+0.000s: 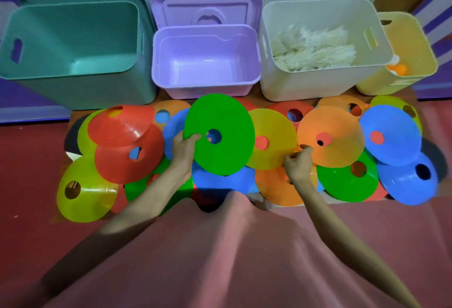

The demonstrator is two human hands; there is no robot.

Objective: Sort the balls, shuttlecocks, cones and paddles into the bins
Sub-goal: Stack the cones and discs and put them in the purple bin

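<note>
- While the left hand (184, 147) grips the near-left edge of a green cone (220, 134), fingers curled over its rim, the cone is lifted and tilted above the pile.
- Right hand (297, 162) pinches the near edge of an orange cone (330, 140) between thumb and curled fingers.
- Between the two held cones lies a yellow cone (271, 146), partly under both.
- More cones in red, blue, green and yellow lie overlapping on the floor in front of four bins.
- Teal bin (71, 46) and purple bin (205, 60) show bare insides.
- White bin (318, 48) holds shuttlecocks (315, 50).
- Yellow bin (413, 48) at far right holds orange balls (400, 69).
</note>
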